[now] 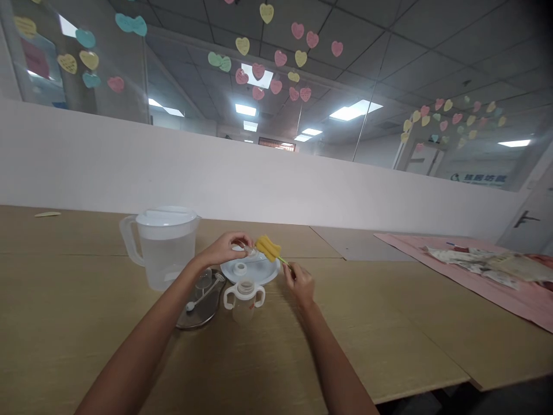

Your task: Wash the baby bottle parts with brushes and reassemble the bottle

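In the head view, the left hand [224,248] pinches a small clear piece [249,251] between thumb and fingers, though it is partly hidden and its exact shape is hard to make out. The right hand [301,282] grips the thin green handle of a brush [268,248], whose yellow sponge head is near the clear piece, above the far part of a pale basin [271,276]. A white ring [240,268] sits in the basin, toward its left side. Just in front, a two-handled cup [243,308] stands upright and uncovered on the table [242,374]. To the cup's left, a metal tray [199,320] holds a straw [201,300] and a clear cover [204,280], both partly by the left forearm. Farther left stands a lidded jug [168,253]. Well apart on the right, papers [475,262] lie on a pink cloth [492,297].
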The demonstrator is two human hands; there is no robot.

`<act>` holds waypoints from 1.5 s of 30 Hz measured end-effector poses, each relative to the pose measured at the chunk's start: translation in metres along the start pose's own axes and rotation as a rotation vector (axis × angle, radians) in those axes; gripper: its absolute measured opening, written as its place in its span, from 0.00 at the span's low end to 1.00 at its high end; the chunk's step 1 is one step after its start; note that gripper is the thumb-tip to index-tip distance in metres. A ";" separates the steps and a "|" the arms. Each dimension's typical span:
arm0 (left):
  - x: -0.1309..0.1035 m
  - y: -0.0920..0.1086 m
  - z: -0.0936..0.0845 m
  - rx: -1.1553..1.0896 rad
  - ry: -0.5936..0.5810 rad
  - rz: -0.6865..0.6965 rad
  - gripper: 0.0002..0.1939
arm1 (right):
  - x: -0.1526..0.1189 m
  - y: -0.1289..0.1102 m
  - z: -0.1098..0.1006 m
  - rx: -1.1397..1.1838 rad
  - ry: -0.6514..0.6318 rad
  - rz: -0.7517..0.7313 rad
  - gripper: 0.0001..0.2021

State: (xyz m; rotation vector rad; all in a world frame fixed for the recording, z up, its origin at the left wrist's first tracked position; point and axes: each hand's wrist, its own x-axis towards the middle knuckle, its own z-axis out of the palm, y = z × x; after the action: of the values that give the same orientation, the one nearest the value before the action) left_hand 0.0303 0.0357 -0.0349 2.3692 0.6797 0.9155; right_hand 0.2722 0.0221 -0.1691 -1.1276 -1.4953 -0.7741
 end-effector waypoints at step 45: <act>0.002 -0.065 0.047 0.749 -0.205 -0.509 0.05 | -0.002 -0.003 0.000 0.055 -0.017 -0.023 0.13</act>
State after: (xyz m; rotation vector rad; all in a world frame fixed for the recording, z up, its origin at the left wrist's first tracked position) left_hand 0.0483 0.0727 -0.1040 2.6166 1.6579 0.1933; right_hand 0.2695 0.0206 -0.1704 -1.0803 -1.5375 -0.7367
